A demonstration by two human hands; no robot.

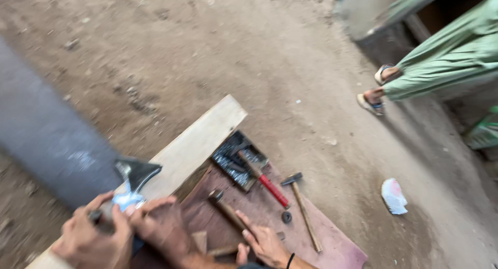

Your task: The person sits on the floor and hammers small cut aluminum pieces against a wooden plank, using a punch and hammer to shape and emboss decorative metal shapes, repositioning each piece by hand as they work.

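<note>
My left hand (85, 240) and my right hand (163, 227) are both closed around a tool at the lower left. Its dark, wedge-shaped metal head (137, 173) sticks up above my fingers. A pale blue-white scrap (127, 200) sits between my hands, just below the head. The tool is held over the near end of a pale wooden plank (197, 139). The view is blurred, so the tool's handle is mostly hidden in my grip.
Another person's hand (264, 243), with a black wristband, rests on a maroon board (321, 243). On the board lie a hammer (301, 207), a red-handled tool (272, 188), a wooden-handled tool (225, 207) and a dark tray (233, 155). A person in green (451, 56) stands far right. A grey blurred shape (41, 129) fills the left.
</note>
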